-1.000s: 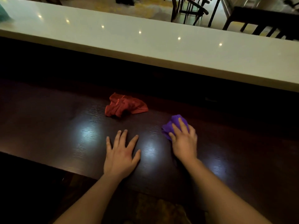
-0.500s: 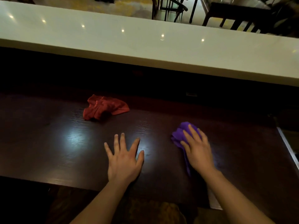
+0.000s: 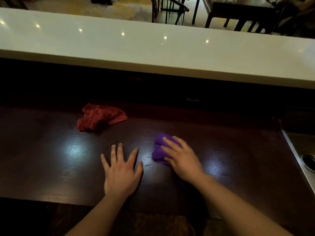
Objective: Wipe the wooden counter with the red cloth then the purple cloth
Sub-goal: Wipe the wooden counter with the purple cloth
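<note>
Purple cloth [image 3: 159, 149] bunched under right hand [image 3: 183, 158] fingers [image 3: 167, 141].

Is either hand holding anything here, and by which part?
The right hand presses the purple cloth from above, covering its right side; the left hand holds nothing.

A bar or restaurant: a dark wooden tabletop [image 3: 51, 159] runs below a raised white bar top [image 3: 153, 53], with dining chairs [image 3: 168, 9] and a table [image 3: 242, 9] beyond and a sink [image 3: 305, 157] at right.
</note>
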